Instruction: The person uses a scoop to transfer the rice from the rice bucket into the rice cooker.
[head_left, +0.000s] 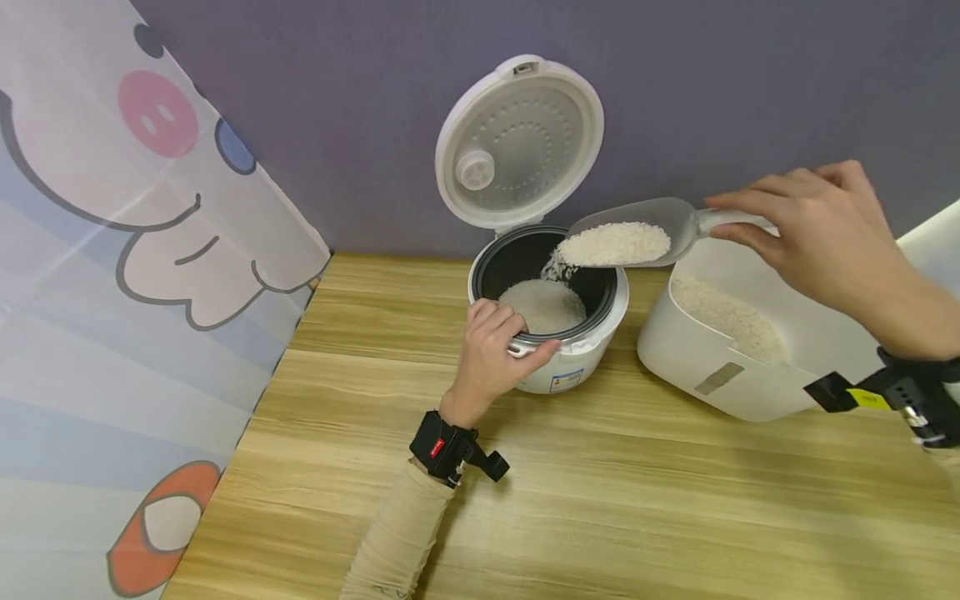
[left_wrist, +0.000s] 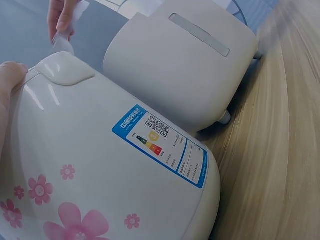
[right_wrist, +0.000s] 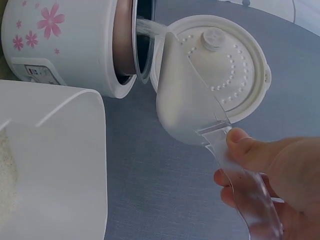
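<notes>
My right hand (head_left: 813,237) grips the handle of a clear plastic scoop (head_left: 678,221), tilted over the rice cooker (head_left: 600,350). White rice (head_left: 618,244) slides off the scoop's lip and falls into the dark inner pot (head_left: 502,265), where a mound of rice (head_left: 543,306) lies. The right wrist view shows the thumb along the top of the scoop handle (right_wrist: 245,185). At the cooker's near left rim, my left hand (head_left: 491,350) holds on with fingers over the edge and thumb along the outside. The cooker's lid (head_left: 525,142) stands raised at the back.
Right of the cooker stands a white rice bin (head_left: 682,350), uncovered, with rice (head_left: 731,317) inside. Both stand on a wood-grain table (head_left: 600,500). A grey wall (head_left: 337,108) rises behind, and a cartoon-printed curtain (head_left: 67,350) hangs along the left.
</notes>
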